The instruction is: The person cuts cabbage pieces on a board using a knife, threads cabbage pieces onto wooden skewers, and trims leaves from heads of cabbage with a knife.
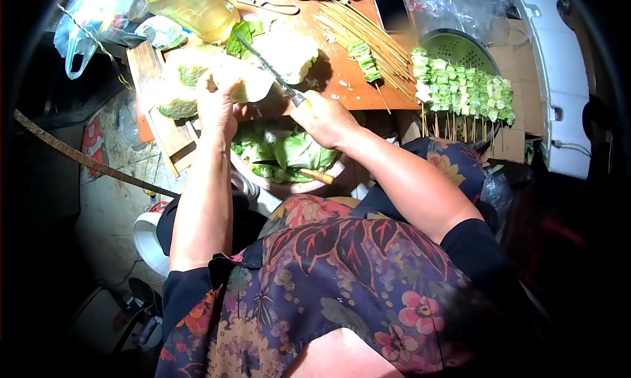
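Observation:
My left hand [217,105] grips a pale cut piece of cabbage [246,80] above the near left edge of the table; part of its fingers is hidden. More cabbage [174,92] with green outer leaves lies just left of that hand. My right hand [325,120] is closed round the handle of a knife [268,66], its blade slanting up and left, right of the held piece. Behind the blade rests another cabbage chunk [292,53]. Below both hands, a basin [279,189] holds cabbage leaves [305,151] and a second knife with a wooden handle [317,176].
Bamboo skewers [371,40] lie across the orange table [342,95], with one loaded cabbage skewer [363,59] beside them. Several more loaded skewers [463,89] lean on a colander [453,43] at right. A yellowish container [194,13] and a peeler-like tool [269,5] are at the back.

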{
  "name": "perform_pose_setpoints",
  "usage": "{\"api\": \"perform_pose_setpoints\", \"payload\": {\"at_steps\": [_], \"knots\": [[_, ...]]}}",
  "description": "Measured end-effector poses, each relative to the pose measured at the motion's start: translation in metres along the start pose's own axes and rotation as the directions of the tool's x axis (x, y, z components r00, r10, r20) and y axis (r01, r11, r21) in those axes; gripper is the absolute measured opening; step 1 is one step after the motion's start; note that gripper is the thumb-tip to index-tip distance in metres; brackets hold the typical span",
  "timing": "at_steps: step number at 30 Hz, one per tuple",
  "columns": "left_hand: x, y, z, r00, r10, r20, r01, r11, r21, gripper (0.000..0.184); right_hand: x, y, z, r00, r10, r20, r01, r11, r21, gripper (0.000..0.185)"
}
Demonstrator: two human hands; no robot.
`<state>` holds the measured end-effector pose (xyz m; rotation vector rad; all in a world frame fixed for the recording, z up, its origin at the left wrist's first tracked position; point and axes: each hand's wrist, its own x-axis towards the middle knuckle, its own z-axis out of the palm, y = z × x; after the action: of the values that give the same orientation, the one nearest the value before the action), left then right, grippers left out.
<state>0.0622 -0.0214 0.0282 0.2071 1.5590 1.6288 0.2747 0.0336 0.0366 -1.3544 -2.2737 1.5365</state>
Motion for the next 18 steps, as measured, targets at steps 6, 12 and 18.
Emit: {"api": "perform_pose_setpoints", "payload": {"at_steps": [6, 12, 18], "knots": [[-0.020, -0.015, -0.010, 0.943, 0.324, 0.073, -0.280, 0.656, 0.701, 0.062, -0.021, -0.008, 0.006, 0.978, -0.203, -0.052, 0.201, 0.979, -0.037, 0.040], [-0.031, -0.016, -0.006, 0.866, 0.415, 0.278, -0.375, 0.172, 0.911, 0.071, -0.061, -0.033, -0.004, 0.983, -0.176, 0.056, 0.182, 0.976, -0.123, 0.040], [-0.043, -0.010, 0.003, 0.918, 0.370, 0.145, -0.215, 0.155, 0.964, 0.060, -0.063, -0.027, 0.011, 0.970, -0.241, 0.034, 0.243, 0.965, -0.096, 0.035]]}}
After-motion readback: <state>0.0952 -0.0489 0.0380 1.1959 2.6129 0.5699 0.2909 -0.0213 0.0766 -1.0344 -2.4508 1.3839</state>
